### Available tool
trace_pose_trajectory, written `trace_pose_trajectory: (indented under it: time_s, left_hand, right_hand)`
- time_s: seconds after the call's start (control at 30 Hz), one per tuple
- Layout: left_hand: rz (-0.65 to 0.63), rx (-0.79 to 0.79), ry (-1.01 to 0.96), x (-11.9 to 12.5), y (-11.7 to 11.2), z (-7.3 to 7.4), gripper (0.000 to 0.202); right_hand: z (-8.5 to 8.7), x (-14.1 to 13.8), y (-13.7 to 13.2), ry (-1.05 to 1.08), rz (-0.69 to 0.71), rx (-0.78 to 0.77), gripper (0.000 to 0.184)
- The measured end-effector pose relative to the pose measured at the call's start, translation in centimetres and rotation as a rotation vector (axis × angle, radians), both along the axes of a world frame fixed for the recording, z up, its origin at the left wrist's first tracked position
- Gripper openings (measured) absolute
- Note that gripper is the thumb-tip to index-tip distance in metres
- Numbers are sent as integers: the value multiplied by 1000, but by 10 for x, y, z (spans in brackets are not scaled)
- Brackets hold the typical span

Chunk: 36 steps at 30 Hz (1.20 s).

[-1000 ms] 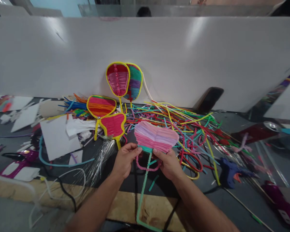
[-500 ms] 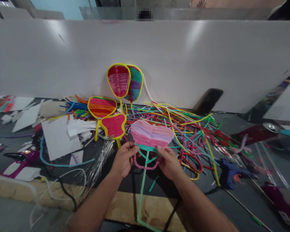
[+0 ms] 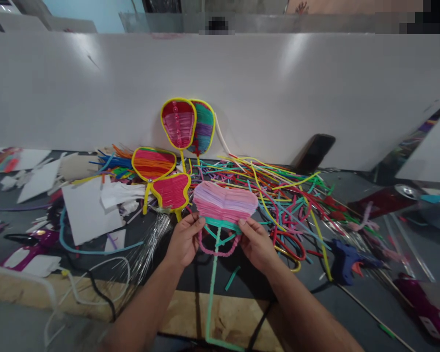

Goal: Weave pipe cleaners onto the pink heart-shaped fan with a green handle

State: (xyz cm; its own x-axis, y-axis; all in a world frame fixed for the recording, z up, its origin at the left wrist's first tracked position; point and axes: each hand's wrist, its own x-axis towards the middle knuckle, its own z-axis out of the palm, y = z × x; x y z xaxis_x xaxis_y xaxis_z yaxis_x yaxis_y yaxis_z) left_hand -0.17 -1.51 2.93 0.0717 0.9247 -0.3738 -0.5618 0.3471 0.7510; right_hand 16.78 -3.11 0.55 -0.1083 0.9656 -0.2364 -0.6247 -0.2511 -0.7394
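Between my hands is a pipe-cleaner fan [image 3: 225, 201], pink and lilac with a teal band along its lower part. A pink loop hangs under the band, and a long mint-green stem [image 3: 211, 288] runs down toward me, bent at the bottom. My left hand [image 3: 185, 238] pinches the fan's lower left edge, thumb in front. At the lower right edge, my right hand [image 3: 256, 244] grips it the same way. Just left of the fan, a crimson yellow-edged pipe-cleaner shape [image 3: 171, 191] lies on the table. A short teal piece [image 3: 232, 278] rests below the right hand.
Loose pipe cleaners [image 3: 278, 195] spread behind and to the right, with scissors [image 3: 291, 249] among them. A blue glue gun [image 3: 346, 261] lies to the right. A phone [image 3: 317, 152] leans on the white board [image 3: 249, 93], as do two finished fans [image 3: 179, 122]. White paper pieces [image 3: 90, 212] lie left.
The fan and both hands have shifted slightly left in view. My grip on it looks the same.
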Motion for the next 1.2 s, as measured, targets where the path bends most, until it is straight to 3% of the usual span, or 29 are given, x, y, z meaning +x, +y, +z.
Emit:
trace_pose_trajectory:
  time_s: [0.1,0.2,0.4,0.67,0.8,0.87,0.97,1.03,1.13,1.2]
  left_hand:
    - [82,5,4,0,2,1,32]
    - [67,18,9,1,3,0,33]
    - [12,51,54,2,2,-5,31]
    - [-60,-115,-115,-1,2,-3,30]
    - [-34,-11,-7,2,1,-1,33]
    - [-13,19,13,3,1,-1,35]
    - [10,22,16,2,2,-2,35]
    - [21,37,32,2,2,-5,33]
    - [-3,75,57,2,1,-10,30]
    - [-41,86,57,5,-1,-12,29]
  right_hand:
    - [2,0,-3,-50,130,50,20]
    - [2,-3,-5,-96,217,54,32]
    - [0,-6,-4,-107,109,22,21]
    - [4,-6,-6,-124,88,54,17]
    - [0,-10,-5,-156,70,77,34]
    - [-4,-10,-3,-204,-10,99,41]
    - [-6,-5,-1,-409,-246,180,41]
    - [-4,-1,-3,-686,-372,336,31]
    - [4,0,-10,-1181,-377,693,9]
    - [8,-3,-16,-1392,-302,855,8]
